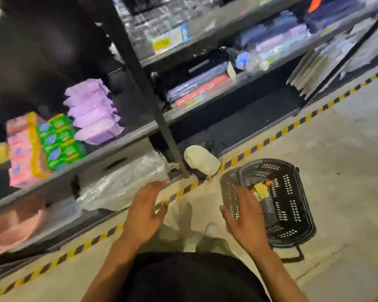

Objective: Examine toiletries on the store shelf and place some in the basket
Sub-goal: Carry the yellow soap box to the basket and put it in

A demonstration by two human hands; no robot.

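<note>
I am looking at a shop aisle: dark metal shelves [138,136] stocked with packaged goods [92,112], yellow price labels [161,43], a shopping basket [292,205].

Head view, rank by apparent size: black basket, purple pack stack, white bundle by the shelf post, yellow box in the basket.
1. black basket
2. purple pack stack
3. white bundle
4. yellow box
This is apparent size only: the basket lies nearer the camera than the stack.

floor [340,171] — pale concrete | hazard tape [270,139] (yellow-black) | shelving [141,83] — dark metal
</note>
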